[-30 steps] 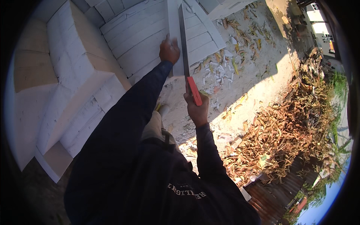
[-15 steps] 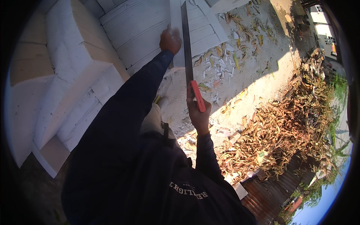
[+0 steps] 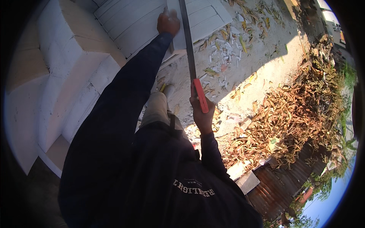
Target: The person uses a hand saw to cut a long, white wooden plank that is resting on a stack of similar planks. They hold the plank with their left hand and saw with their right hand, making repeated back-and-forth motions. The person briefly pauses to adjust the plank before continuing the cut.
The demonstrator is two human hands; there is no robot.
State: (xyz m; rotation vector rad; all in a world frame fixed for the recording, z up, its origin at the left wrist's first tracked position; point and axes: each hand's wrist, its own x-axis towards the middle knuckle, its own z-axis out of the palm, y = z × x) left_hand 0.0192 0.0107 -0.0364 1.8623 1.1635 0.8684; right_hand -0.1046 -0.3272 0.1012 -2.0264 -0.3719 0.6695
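Observation:
My left hand (image 3: 168, 23) presses with bent fingers on a narrow white board (image 3: 176, 41), which lies over a platform of pale slabs (image 3: 204, 26). My right hand (image 3: 202, 114) grips the red handle (image 3: 200, 95) of a hand saw. The long dark toothed blade (image 3: 188, 49) runs upward along the board's right side, past my left hand and out of the top of the view. Where the teeth meet the board is too small to tell.
Stacked white blocks (image 3: 64, 87) fill the left side. White chips (image 3: 228, 53) and leaves lie on the pale ground to the right. Beyond are a pile of dry leaves (image 3: 281, 125), rusty corrugated sheets (image 3: 273, 190) and a loose flat piece (image 3: 247, 182). My leg (image 3: 156, 106) stands below the board.
The board, platform and my left hand appear higher in the picture. The saw handle and my right hand sit lower than a second ago, with the blade shifting along the board toward me.

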